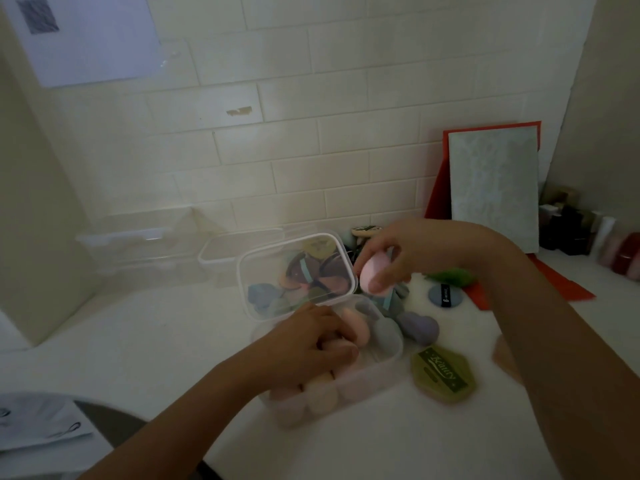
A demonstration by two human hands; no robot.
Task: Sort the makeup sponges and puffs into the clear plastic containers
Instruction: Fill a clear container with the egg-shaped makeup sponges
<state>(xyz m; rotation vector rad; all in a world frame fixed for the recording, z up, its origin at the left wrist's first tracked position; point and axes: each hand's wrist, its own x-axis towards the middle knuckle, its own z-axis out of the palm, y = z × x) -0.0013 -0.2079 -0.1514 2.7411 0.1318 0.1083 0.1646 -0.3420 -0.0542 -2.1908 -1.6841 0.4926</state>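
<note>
My right hand pinches a pink egg-shaped sponge above the loose pile, just right of the far clear container, which holds several flat puffs. My left hand reaches into the near clear container and rests on the pink and peach sponges packed inside. A purple sponge lies beside that container. A green puff with a dark label lies on the counter to its right, and a blue round puff sits further back.
Two more clear containers, one and another, stand by the tiled wall at the left. A pale board on a red sheet leans at the right, with small bottles beyond. Papers lie at the lower left.
</note>
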